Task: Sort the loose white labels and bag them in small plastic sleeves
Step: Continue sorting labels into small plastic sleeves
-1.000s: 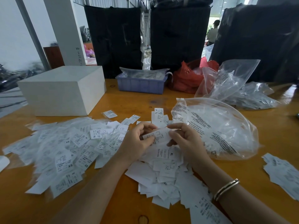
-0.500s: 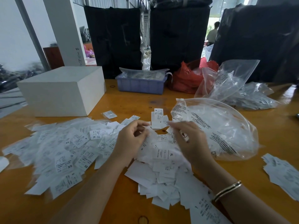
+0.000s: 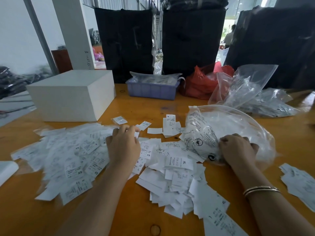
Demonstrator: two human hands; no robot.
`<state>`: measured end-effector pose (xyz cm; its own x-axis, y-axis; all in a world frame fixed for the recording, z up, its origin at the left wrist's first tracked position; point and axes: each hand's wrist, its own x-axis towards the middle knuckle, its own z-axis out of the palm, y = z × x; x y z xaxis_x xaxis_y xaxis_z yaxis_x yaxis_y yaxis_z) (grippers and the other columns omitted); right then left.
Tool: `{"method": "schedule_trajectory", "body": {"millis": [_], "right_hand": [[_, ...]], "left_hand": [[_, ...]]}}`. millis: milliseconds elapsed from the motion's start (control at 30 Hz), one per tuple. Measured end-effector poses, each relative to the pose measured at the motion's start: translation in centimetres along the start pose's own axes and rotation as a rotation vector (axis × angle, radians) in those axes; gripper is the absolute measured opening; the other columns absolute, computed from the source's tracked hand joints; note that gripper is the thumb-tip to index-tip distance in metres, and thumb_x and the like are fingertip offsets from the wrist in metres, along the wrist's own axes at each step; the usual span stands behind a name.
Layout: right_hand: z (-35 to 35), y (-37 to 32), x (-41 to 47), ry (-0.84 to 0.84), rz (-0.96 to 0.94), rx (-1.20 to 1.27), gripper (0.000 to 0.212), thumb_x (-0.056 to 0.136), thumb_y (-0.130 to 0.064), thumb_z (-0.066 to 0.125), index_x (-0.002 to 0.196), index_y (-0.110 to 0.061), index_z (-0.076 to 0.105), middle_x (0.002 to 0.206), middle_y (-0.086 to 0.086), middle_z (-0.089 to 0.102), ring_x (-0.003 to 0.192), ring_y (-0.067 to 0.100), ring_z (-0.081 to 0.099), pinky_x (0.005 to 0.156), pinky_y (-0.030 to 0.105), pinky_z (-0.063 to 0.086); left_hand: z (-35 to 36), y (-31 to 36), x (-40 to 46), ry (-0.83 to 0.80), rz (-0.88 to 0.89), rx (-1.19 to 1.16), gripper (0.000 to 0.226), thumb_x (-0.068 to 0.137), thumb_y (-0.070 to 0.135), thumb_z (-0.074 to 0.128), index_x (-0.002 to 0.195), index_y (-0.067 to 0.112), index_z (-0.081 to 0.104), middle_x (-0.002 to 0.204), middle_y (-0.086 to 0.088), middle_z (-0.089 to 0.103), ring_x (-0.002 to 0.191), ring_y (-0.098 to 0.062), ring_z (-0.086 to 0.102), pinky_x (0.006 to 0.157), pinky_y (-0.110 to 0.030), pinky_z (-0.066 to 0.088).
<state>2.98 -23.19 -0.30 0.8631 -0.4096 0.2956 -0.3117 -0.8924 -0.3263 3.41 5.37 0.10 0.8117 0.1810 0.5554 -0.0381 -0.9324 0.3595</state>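
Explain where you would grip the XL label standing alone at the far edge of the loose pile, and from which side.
Pinch the XL label by its far short edge, coming from above on the far side. That end juts clear onto the bare wooden table, while its near end overlaps other labels. It lies flat, so a fingertip pinch or slide probably works best.

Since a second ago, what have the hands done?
The hands parted from the label they held together. The left hand moved left onto the bagged labels; the right hand moved right onto the large clear bag, fingers curled on its plastic. The loose labels, white box and blue tray stayed put.
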Motion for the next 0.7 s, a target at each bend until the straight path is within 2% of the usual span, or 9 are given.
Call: {"method": "schedule_trajectory", "body": {"millis": [200,300,400,467,500,567,633,700], "right_hand": [[0.1,0.3,0.2,0.143,0.058,0.190,0.012,0.089,-0.028,0.055,0.091,-0.027,0.067,0.100,-0.001,0.066,0.101,0.023,0.052,0.078,0.035,0.017],[0.0,0.5,0.2,0.232,0.059,0.268,0.011,0.091,-0.029,0.057,0.091,-0.025,0.068,0.108,0.002,0.067,0.105,0.025,0.052,0.082,0.035,0.017],[-0.5,-0.2,-0.3,0.387,-0.054,0.422,0.009,0.088,-0.027,0.063,0.089,-0.020,0.069,0.115,0.002,0.064,0.114,0.025,0.047,0.087,0.034,0.018],[-1.2,-1.3,-1.0,0.483,-0.226,0.521,0.004,0.086,-0.018,0.066,0.086,-0.015,0.068,0.099,0.002,0.067,0.102,0.025,0.054,0.087,0.032,0.021],[-1.4,-2.0,-1.5,0.446,-0.314,0.612,0.002,0.086,-0.014,0.066,0.084,-0.016,0.066,0.089,-0.002,0.068,0.090,0.019,0.059,0.086,0.029,0.029],[-1.8,-3.8,-3.0,0.192,-0.391,0.823,0.016,0.087,-0.011,0.064,0.081,-0.025,0.060,0.072,-0.013,0.066,0.071,0.002,0.061,0.073,0.018,0.046],[-1.7,-5.4,-4.5,-0.096,-0.403,0.957,0.018,0.088,-0.012,0.061,0.081,-0.028,0.060,0.069,-0.010,0.067,0.065,0.003,0.062,0.062,0.016,0.051],[-1.3,-6.3,-5.5,-0.266,-0.440,1.048,0.014,0.087,-0.010,0.060,0.083,-0.023,0.062,0.072,-0.007,0.070,0.063,0.004,0.064,0.060,0.015,0.051]], "left_hand": [[0.4,1.0,-0.4,-0.021,0.184,-0.146,0.016,0.089,0.018,0.060,0.103,0.021,0.067,0.113,0.001,0.061,0.107,-0.015,0.051,0.083,-0.023,0.033],[0.6,1.2,-0.5,-0.047,0.215,-0.213,0.014,0.089,0.016,0.060,0.100,0.020,0.068,0.111,0.001,0.062,0.108,-0.015,0.051,0.086,-0.022,0.035],[0.6,1.6,-0.6,-0.068,0.260,-0.337,0.013,0.088,0.012,0.061,0.096,0.017,0.070,0.106,0.002,0.062,0.108,-0.016,0.052,0.090,-0.030,0.043],[0.5,2.0,-0.8,-0.117,0.280,-0.452,0.012,0.090,0.015,0.060,0.096,0.021,0.069,0.106,0.008,0.060,0.109,-0.011,0.049,0.092,-0.027,0.041],[0.4,2.2,-0.9,-0.167,0.287,-0.521,0.012,0.091,0.019,0.059,0.097,0.025,0.067,0.106,0.015,0.057,0.109,-0.005,0.047,0.092,-0.022,0.037],[0.1,2.7,-0.9,-0.317,0.277,-0.660,0.012,0.092,0.035,0.055,0.103,0.039,0.060,0.108,0.029,0.052,0.109,0.007,0.045,0.089,-0.013,0.033],[-0.1,2.8,-0.9,-0.479,0.238,-0.754,0.023,0.085,0.054,0.048,0.108,0.050,0.050,0.111,0.036,0.050,0.110,0.014,0.045,0.086,-0.010,0.036],[-0.3,2.8,-1.0,-0.607,0.194,-0.811,0.039,0.078,0.067,0.048,0.115,0.052,0.044,0.112,0.035,0.051,0.108,0.020,0.045,0.082,-0.010,0.040]]}}
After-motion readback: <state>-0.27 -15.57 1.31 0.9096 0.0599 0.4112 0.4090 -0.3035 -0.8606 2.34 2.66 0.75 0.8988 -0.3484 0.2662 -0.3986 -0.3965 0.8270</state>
